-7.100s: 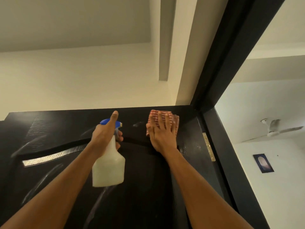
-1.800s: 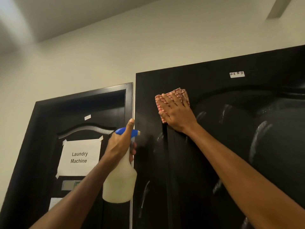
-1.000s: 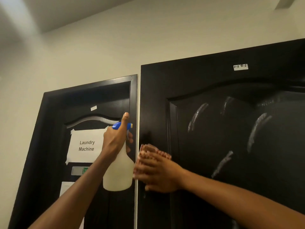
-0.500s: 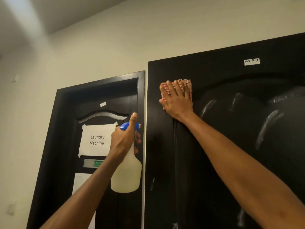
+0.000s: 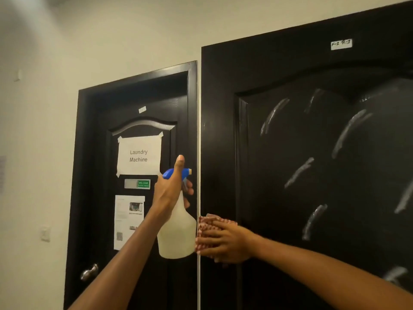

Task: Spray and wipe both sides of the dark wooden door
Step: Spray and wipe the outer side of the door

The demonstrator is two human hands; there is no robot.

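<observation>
The dark wooden door (image 5: 290,164) fills the right half of the view, with pale streaks across its arched panel. My right hand (image 5: 228,242) presses a red-and-white patterned cloth (image 5: 207,227) flat against the door's left stile near its edge, fingers straight and pointing left. My left hand (image 5: 172,189) grips the neck of a white spray bottle (image 5: 176,236) with a blue trigger head, thumb up, held in the air just left of the door's edge.
A second dark door (image 5: 134,175) stands behind on the left, with a taped "Laundry Machine" sign (image 5: 138,155), other papers and a metal knob (image 5: 89,271). A small white label (image 5: 341,44) sits near the top of the door being wiped. Pale wall surrounds both.
My right hand has slid the cloth down the door's left stile from near the top to about bottle height. The left hand with the bottle stays roughly where it was.
</observation>
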